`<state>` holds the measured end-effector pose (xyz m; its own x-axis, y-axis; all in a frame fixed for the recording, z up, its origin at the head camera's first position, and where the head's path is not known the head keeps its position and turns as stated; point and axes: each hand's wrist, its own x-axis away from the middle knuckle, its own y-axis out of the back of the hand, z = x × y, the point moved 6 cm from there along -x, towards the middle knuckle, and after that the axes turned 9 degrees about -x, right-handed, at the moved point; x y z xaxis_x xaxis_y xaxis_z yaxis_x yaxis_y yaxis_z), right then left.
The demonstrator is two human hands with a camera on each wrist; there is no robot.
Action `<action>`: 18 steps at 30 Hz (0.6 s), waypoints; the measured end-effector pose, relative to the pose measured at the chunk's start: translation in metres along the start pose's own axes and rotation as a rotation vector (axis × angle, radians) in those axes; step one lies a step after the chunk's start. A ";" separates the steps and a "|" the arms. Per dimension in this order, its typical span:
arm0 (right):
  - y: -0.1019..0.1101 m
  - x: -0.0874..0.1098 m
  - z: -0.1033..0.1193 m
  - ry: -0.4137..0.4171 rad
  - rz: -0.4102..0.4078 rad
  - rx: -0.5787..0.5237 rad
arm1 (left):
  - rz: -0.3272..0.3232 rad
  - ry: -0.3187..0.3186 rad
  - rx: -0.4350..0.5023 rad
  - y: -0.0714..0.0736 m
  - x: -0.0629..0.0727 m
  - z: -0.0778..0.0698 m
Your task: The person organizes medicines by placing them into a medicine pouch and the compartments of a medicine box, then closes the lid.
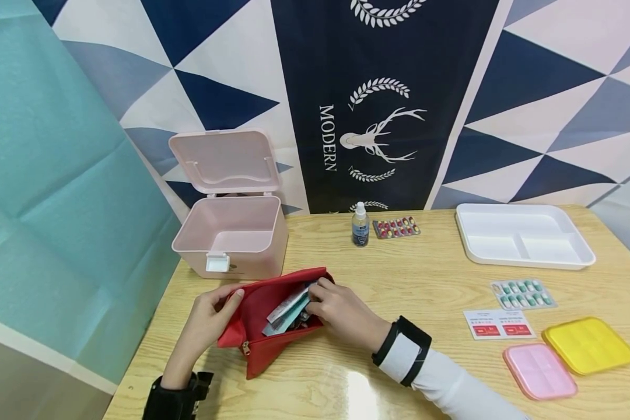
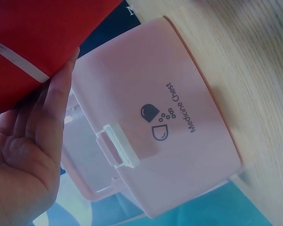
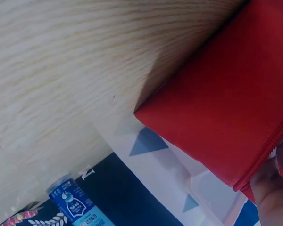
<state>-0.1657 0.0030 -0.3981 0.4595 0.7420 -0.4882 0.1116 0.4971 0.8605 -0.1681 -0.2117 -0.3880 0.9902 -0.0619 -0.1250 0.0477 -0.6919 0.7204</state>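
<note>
A red zippered pouch (image 1: pixel 270 309) gapes open above the near part of the table. My left hand (image 1: pixel 210 318) grips its left edge, the thumb over the rim and the fingers (image 2: pixel 35 113) underneath. Inside the pouch lie white and teal packets (image 1: pixel 289 312), beside darker small items. My right hand (image 1: pixel 346 312) reaches over the pouch's right end, with curled fingers in the mouth, right at the packets' upper ends. In the right wrist view, its fingers (image 3: pixel 269 186) lie beside the zipper edge; I cannot tell what they hold.
Behind the pouch stands a pink medicine chest (image 1: pixel 254 265), lid raised. A spray bottle (image 1: pixel 360 227) and a red-and-yellow capsule blister (image 1: pixel 397 227) are at the back. Rightward lie a white divided tray (image 1: pixel 525 265), green capsule blister (image 1: pixel 523 293), printed sachets (image 1: pixel 499 324), yellow (image 1: pixel 590 345) and pink pillboxes (image 1: pixel 539 371).
</note>
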 end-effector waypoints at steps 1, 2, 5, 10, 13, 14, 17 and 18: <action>-0.001 0.000 0.000 0.001 0.009 0.006 | 0.000 0.002 0.000 0.000 0.000 0.000; -0.002 -0.001 0.000 0.003 0.015 0.013 | 0.000 0.003 0.000 0.000 0.000 0.000; -0.004 -0.002 -0.001 0.004 0.020 0.032 | 0.001 0.005 0.004 0.000 0.001 0.000; -0.004 -0.002 -0.002 -0.010 0.013 0.030 | 0.001 0.001 0.006 -0.001 0.000 0.000; -0.003 -0.001 -0.002 -0.017 0.007 0.016 | 0.000 0.000 0.003 0.000 0.000 0.001; -0.003 0.000 -0.002 -0.019 0.004 0.013 | -0.001 -0.001 0.002 0.000 0.000 0.001; -0.002 0.000 -0.003 -0.022 -0.005 0.009 | 0.003 0.001 0.003 0.000 0.000 0.001; -0.002 0.001 -0.003 -0.023 -0.007 0.006 | 0.004 0.002 0.003 0.000 -0.001 0.001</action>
<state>-0.1682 0.0037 -0.4006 0.4791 0.7278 -0.4906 0.1201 0.4993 0.8581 -0.1688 -0.2118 -0.3886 0.9907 -0.0633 -0.1208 0.0433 -0.6940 0.7186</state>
